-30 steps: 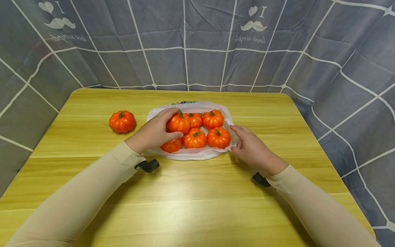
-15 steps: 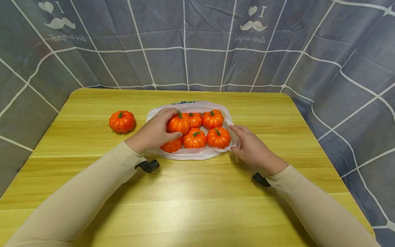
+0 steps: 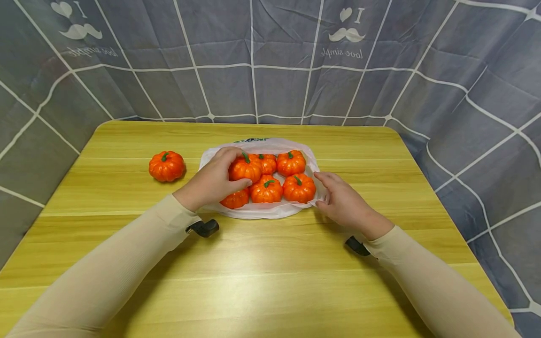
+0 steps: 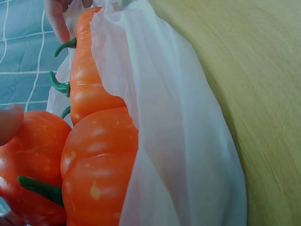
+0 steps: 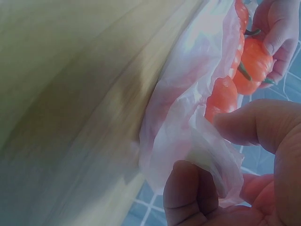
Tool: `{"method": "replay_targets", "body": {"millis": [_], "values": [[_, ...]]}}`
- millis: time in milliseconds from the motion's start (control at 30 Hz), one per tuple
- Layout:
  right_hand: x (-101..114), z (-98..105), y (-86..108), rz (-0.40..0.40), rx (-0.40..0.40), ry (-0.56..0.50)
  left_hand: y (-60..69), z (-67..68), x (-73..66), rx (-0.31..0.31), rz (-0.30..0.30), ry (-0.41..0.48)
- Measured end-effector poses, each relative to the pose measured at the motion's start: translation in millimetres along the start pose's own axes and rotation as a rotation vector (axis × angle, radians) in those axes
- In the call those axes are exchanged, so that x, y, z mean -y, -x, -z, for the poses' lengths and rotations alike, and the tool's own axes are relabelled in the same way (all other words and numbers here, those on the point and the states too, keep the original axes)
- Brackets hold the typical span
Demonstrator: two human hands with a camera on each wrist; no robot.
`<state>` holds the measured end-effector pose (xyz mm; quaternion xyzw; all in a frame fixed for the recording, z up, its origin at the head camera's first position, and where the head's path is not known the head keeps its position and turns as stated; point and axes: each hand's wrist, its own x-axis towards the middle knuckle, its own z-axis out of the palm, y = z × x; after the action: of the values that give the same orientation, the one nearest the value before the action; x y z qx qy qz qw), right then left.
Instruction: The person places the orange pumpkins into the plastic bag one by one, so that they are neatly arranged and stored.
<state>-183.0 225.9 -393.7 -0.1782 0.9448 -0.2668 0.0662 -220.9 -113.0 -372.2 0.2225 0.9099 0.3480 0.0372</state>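
A white plastic bag point(image 3: 270, 212) lies opened out on the table with several small orange pumpkins in it. My left hand point(image 3: 214, 179) grips one pumpkin point(image 3: 246, 170) at the bag's left side, thumb in front and fingers behind; this pumpkin sits higher than its neighbours. Below it another pumpkin point(image 3: 235, 199) is partly covered. At the bag's right end my right hand point(image 3: 344, 201) holds the plastic edge, which runs between thumb point(image 5: 254, 121) and fingers in the right wrist view. The pumpkin point(image 3: 299, 188) closest to that hand rests inside the bag.
A single pumpkin point(image 3: 166, 166) stands on the table left of the bag. The wooden table point(image 3: 270, 277) ends at the back against a grey curtain point(image 3: 279, 89) with white lines, which also hangs on both sides.
Almost nothing differs. Both hands stay where they were on the pumpkin and the bag, and the view has shifted very slightly.
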Motion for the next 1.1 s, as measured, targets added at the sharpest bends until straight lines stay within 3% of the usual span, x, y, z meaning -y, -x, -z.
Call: {"method": "replay_targets", "body": {"millis": [467, 1100], "values": [[-3.7, -7.2, 0.2, 0.015, 0.003, -0.012, -2.4, -2.5, 1.3, 0.0, 0.02, -0.006], [-6.5, -12.0, -1.2, 0.005, 0.019, 0.0, -3.1, -6.0, 2.0, -0.056, 0.026, 0.009]]}}
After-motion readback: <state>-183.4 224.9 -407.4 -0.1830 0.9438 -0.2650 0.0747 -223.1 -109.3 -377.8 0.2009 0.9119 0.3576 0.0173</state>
